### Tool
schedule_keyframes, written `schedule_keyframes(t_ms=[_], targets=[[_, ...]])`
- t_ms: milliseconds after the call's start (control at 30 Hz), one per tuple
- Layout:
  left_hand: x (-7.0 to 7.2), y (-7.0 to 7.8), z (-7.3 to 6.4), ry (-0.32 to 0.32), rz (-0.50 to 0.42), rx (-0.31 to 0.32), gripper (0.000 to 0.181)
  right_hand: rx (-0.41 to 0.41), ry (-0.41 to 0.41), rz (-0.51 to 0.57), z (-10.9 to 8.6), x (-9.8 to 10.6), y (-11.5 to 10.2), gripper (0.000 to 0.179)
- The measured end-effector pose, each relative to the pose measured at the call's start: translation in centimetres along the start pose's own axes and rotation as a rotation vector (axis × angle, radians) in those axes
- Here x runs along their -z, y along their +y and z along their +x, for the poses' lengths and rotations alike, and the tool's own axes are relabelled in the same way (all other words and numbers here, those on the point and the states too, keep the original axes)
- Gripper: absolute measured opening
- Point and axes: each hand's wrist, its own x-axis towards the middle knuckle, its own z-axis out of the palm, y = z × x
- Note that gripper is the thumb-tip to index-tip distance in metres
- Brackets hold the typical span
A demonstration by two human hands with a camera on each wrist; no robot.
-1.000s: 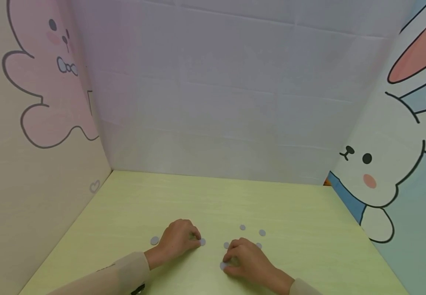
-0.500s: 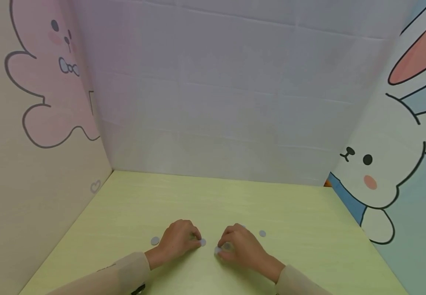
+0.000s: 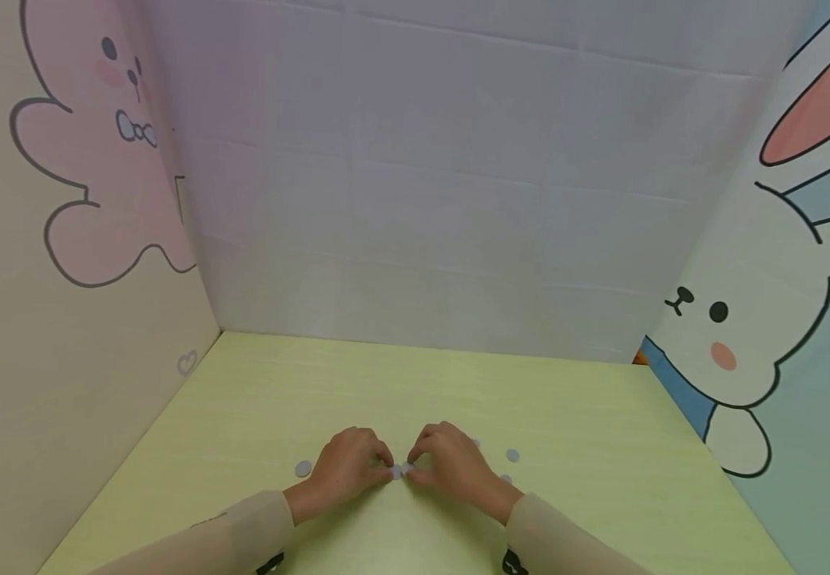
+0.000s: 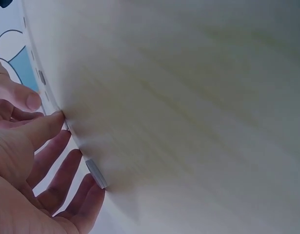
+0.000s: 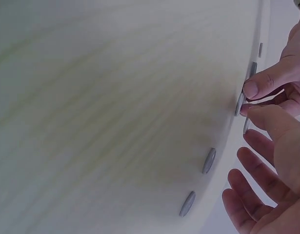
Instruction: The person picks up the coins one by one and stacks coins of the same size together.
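Observation:
In the head view my left hand (image 3: 345,469) stays low over the table, thumb and a finger pinching a small round grey disc (image 3: 396,473). Close against it on the right, another grey disc (image 3: 407,469) is pinched between the thumb and forefinger of my right hand (image 3: 455,469). The two discs look edge to edge; whether they touch is too small to tell. The right wrist view shows both hands from the side, thumb tips nearly meeting, with a disc (image 5: 240,104) by the left thumb. In the left wrist view a disc (image 4: 96,174) lies near the left hand's outer fingers.
A single disc (image 3: 303,469) lies left of the left hand. Beyond the right hand are discs at the right (image 3: 512,455), beside the wrist (image 3: 506,479) and partly hidden behind the knuckles (image 3: 476,442). Printed side walls and a pale back wall (image 3: 415,200) enclose the yellow-green table (image 3: 357,383).
My right hand has carried its disc leftward and away from me, up to the disc at the left hand. The left hand has kept its place.

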Motion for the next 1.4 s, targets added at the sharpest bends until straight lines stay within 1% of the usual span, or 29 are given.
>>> schedule_keyframes(t_ms=[267,400,667,1067,1200,1400], targets=[[0.0,-0.1,0.0,-0.006,0.005,-0.015,0.01,-0.011,-0.029,0.018,0.7,-1.0,0.2,0.008],[0.0,-0.2,0.0,-0.006,0.003,-0.02,0.01,-0.01,-0.032,0.047,1.0,-1.3,0.1,0.007],[0.1,-0.3,0.0,0.016,-0.011,-0.035,0.009,-0.017,-0.025,0.1,1.1,-1.5,-0.1,0.006],[0.1,-0.3,0.0,0.016,-0.013,-0.02,0.01,-0.04,-0.038,0.12,0.6,-1.4,0.0,0.012],[0.1,-0.3,-0.1,0.021,-0.016,-0.02,0.011,-0.051,-0.04,0.124,0.5,-1.4,0.0,0.012],[0.0,-0.5,-0.1,0.008,-0.025,-0.008,0.011,-0.049,-0.028,0.14,0.6,-1.5,-0.1,0.008]])
